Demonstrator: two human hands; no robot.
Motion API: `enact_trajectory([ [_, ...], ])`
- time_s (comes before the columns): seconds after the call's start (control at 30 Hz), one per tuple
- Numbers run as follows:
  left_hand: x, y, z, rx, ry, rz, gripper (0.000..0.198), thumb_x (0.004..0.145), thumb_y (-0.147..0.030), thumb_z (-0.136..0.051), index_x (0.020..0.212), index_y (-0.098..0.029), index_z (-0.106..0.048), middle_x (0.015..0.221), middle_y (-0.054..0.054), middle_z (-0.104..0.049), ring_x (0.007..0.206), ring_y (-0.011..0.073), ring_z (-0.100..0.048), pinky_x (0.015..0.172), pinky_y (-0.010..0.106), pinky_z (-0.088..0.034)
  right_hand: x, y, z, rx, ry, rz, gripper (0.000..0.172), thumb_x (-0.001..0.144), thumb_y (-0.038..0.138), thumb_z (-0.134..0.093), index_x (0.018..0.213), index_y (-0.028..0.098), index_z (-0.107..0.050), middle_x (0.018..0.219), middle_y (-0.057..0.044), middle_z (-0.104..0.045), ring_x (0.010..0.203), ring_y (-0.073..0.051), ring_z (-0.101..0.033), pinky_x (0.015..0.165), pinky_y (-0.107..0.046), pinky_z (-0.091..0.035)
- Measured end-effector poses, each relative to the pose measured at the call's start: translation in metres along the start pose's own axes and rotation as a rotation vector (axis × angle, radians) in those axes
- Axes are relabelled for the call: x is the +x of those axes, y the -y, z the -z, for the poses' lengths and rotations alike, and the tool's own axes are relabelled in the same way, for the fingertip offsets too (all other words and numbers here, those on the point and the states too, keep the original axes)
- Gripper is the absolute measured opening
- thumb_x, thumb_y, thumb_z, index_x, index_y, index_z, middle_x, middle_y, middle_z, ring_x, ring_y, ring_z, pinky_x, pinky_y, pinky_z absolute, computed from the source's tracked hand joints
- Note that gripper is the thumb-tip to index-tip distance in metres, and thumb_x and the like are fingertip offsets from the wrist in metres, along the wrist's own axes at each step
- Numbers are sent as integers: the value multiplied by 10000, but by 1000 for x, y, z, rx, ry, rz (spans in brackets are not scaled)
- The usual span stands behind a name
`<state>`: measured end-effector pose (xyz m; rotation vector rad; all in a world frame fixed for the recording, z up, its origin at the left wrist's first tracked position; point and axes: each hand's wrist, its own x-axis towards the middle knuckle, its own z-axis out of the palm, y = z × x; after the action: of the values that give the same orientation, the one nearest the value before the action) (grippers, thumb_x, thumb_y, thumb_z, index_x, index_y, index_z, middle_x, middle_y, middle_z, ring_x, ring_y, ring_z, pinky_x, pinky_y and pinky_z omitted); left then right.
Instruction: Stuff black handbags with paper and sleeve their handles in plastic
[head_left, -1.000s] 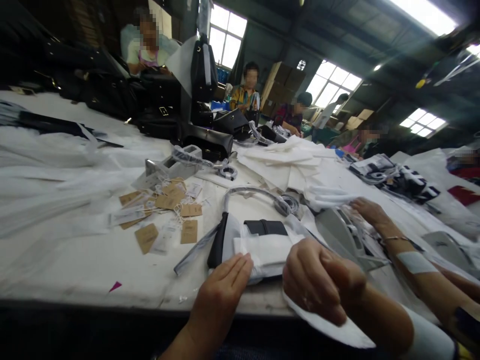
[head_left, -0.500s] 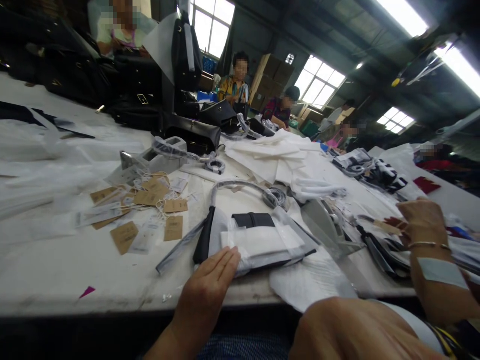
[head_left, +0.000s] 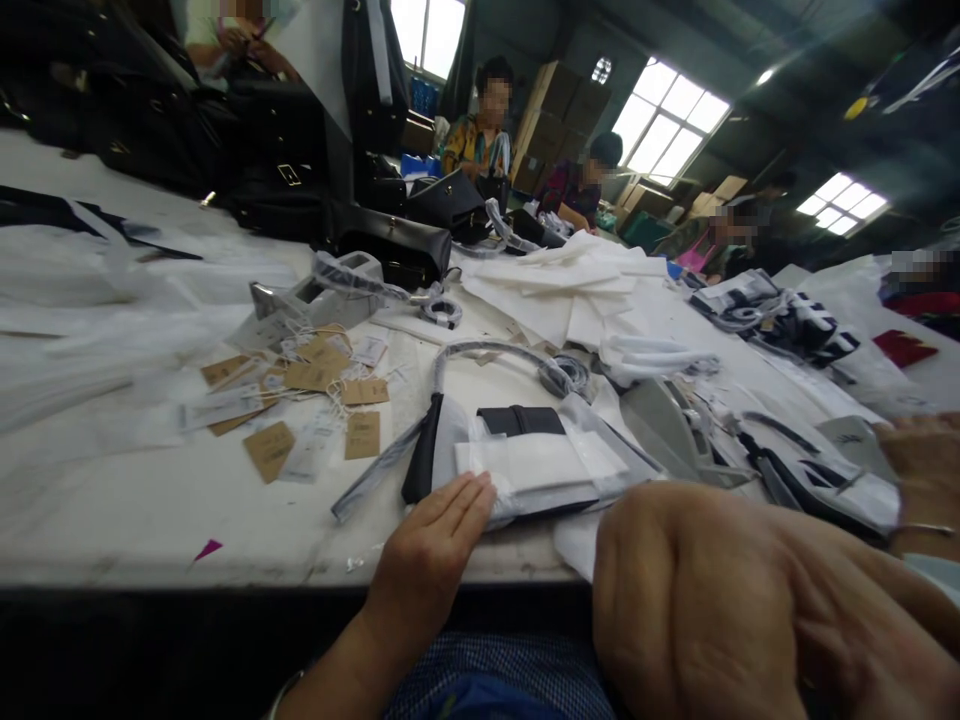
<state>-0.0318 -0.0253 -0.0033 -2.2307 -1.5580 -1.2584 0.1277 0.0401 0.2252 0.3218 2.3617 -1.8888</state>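
Observation:
A dark handbag (head_left: 420, 450) lies on the table in front of me, partly wrapped in clear film and white paper. Its film-covered strap (head_left: 495, 350) arches up behind it. My left hand (head_left: 431, 545) rests flat on the bag's near left corner, fingers stretched out together. Large and close to the camera, my right hand (head_left: 705, 600) is raised at the lower right with its fingers curled in. Whatever it may hold is hidden behind the knuckles. A white wrapping sheet (head_left: 576, 545) shows between that hand and the bag.
Brown paper tags (head_left: 319, 365) with strings lie left of the bag. White sheets (head_left: 562, 280) are piled behind it, and black bags (head_left: 390, 240) stand at the back left. A co-worker's hand (head_left: 922, 455) is near another bag (head_left: 795, 475) at the right.
My right hand has come up and grown larger in view. The left hand stays on the bag. The co-worker's hand at the right has shifted toward the edge of view.

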Motion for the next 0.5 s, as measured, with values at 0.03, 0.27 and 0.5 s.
enact_trajectory([
  [0.03, 1, 0, 1, -2, 4, -2, 377, 963, -28, -412, 1267, -103, -623, 1270, 88, -675, 1171, 212, -636, 977, 354, -574, 2, 0, 3, -42, -49, -33, 309, 753, 592, -734, 777, 284, -758, 628, -30, -679, 548, -208, -636, 461, -293, -493],
  [0.27, 4, -1, 1, -9, -16, -1, 329, 972, -77, -450, 1242, -106, -636, 1219, 99, -700, 1152, 215, -648, 974, 343, -573, 49, -48, 61, -677, 106, -148, 206, 879, 362, -689, 869, 167, -756, 726, -14, -703, 617, -105, -603, 592, -205, -415],
  [0.5, 3, -1, 0, -4, -6, -7, 360, 975, -53, -394, 1237, -99, -636, 1239, 97, -691, 1175, 223, -633, 982, 349, -568, 91, -79, 85, -1245, 223, -360, 125, 826, 361, -715, 824, 245, -763, 768, -7, -742, 684, -148, -628, 557, -247, -271],
])
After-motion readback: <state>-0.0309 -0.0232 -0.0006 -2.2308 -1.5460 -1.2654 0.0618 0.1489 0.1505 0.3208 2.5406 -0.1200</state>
